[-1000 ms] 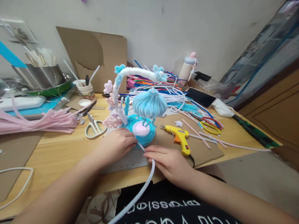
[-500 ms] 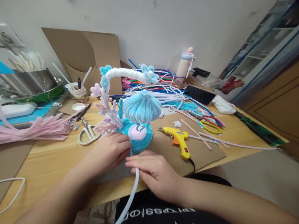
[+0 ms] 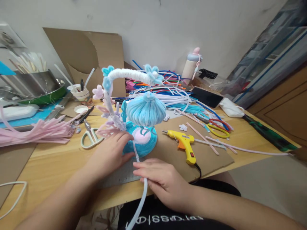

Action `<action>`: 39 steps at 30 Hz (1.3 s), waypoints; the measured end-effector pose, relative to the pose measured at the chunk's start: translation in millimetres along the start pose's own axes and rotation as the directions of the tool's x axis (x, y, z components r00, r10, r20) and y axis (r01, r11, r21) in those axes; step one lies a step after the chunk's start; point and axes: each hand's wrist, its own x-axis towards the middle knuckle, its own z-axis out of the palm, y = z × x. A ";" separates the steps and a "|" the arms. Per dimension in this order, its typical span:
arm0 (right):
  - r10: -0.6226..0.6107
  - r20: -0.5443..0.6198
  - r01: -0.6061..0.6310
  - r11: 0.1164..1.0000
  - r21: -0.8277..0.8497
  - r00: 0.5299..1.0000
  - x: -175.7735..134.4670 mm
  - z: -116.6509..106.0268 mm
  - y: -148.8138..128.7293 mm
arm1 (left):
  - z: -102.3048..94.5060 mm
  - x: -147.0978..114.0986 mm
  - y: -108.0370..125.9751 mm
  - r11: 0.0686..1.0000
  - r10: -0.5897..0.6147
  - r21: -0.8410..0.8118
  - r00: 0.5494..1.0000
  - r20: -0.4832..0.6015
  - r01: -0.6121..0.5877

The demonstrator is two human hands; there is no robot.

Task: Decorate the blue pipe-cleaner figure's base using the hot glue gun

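Observation:
A pipe-cleaner lamp stands before me, with a pale blue ribbed shade [image 3: 146,110], a white arched stem [image 3: 128,73] and a round blue base [image 3: 150,146] with a pink centre. My left hand [image 3: 114,150] rests at the base's left edge, thumb and fingers spread apart. From near its fingertips a pale pipe cleaner [image 3: 139,204] runs down, slightly twisted at the top, into my right hand [image 3: 165,179]. That hand closes on the strip between thumb and fingers, just in front of the base. The strip's lower end hangs over my lap.
A yellow glue gun [image 3: 183,140] lies on cardboard [image 3: 168,159] at the right. White-handled scissors [image 3: 91,137] lie left of the lamp. Pink pipe cleaners [image 3: 40,132] are at far left. Coloured bundles, a phone [image 3: 206,96] and a bottle [image 3: 191,67] are behind.
My left fingers have spread from the strip, moving slightly up and left. My right hand has shifted a little right and down along with the strip, showing more of it between the hands.

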 end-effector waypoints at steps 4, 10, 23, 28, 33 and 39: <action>0.008 -0.019 -0.008 1.000 -0.005 1.000 -2.7 -1.9 1.1 | 2.3 -0.4 -2.0 1.000 0.007 0.015 1.000 -0.016 -0.006; 0.056 -0.022 -0.056 0.998 -0.016 0.998 -5.8 -2.5 2.2 | 5.8 -1.9 -4.4 1.000 0.001 -0.028 1.000 -0.002 -0.002; 0.195 -0.062 -0.193 0.981 0.024 0.979 -12.9 -7.2 8.2 | 24.0 6.3 0.3 0.979 0.008 -0.204 0.994 -0.108 -0.030; 0.178 -0.071 -0.183 0.981 -0.066 0.981 -13.9 -21.2 13.4 | 26.3 7.4 -0.4 0.972 -0.009 -0.232 0.992 -0.127 -0.021; 0.160 -0.114 -0.176 0.973 -0.151 0.981 -17.8 -35.8 19.0 | 27.1 8.8 0.5 0.974 -0.019 -0.227 0.990 -0.138 -0.013; 0.085 -0.213 -0.153 0.932 -0.328 0.973 -20.9 -55.4 22.7 | 27.1 9.1 1.5 0.973 -0.017 -0.231 0.990 -0.138 -0.015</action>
